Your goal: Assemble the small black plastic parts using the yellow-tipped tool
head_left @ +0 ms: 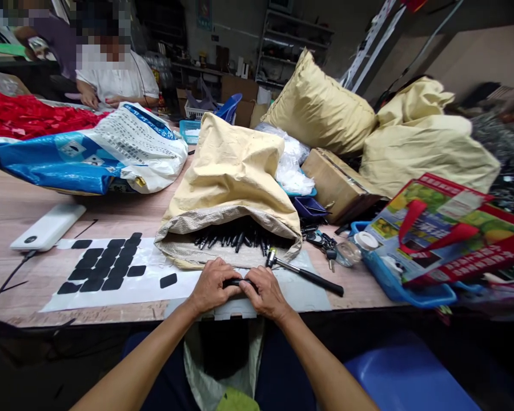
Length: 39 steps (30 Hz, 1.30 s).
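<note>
Between my two hands, at the table's front edge, is a slim black stick-like piece [232, 282], mostly covered by fingers. My left hand [215, 285] is closed around its left end, and my right hand [265, 290] closes on the right end with the thumb on top. Just beyond them lies a tan sack [235, 165], its mouth facing me, with many slim black pieces [237, 238] inside. A small hammer [306, 274] with a black handle rests right of my right hand. Left of my hands, black rounded pads [107, 265] stick on a white sheet [145, 291].
A white power bank [48, 227] with a cable is at left, near a blue-and-white bag [89, 151]. Keys [331, 254], a clear jar [349, 251] and a blue basket [394, 282] with a red bag [449, 234] stand right. Another person [115, 80] sits across the table.
</note>
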Motion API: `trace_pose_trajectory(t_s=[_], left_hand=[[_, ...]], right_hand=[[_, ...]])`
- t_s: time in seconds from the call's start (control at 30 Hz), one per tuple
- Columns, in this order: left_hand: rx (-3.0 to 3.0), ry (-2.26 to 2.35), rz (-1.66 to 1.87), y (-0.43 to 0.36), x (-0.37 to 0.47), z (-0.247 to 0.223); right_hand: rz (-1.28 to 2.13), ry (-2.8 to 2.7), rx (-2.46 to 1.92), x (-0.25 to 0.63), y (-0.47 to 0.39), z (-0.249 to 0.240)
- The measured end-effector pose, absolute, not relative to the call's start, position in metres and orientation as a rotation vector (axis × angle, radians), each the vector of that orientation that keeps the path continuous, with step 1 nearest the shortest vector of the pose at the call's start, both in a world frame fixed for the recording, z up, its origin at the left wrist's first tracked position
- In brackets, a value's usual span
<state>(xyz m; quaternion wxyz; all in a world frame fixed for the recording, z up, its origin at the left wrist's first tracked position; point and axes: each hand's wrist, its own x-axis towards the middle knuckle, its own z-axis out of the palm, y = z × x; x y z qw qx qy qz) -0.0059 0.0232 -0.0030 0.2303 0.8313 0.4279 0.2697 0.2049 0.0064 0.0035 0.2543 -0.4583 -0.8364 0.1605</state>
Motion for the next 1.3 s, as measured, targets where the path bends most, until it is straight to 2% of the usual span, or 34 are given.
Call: trace_pose_trajectory(t_s=[0.23, 0.83, 1.03, 1.13, 1.3], left_hand=[[2.358, 1.131, 0.662, 0.023, -0.004, 0.0], [2.315, 1.132, 0.769, 0.021, -0.003, 0.001], [2.107, 1.141, 0.893, -0.036, -0.011, 0.013], [2.021, 1.098, 0.748, -0.084, -0.017, -0.009], [1.898, 1.414, 0.415, -0.13, -0.016, -0.08]], right_hand=[[0.469, -2.283, -1.237, 0.205, 0.007, 0.004], [0.556, -2.246, -1.204, 0.209, 0.006, 0.007], [0.738, -1.952, -1.128, 0.214, 0.001, 0.015], [0.825, -1.909, -1.054, 0.217, 0.0, 0.019], [0.84, -1.888, -1.064, 0.217, 0.001, 0.021]])
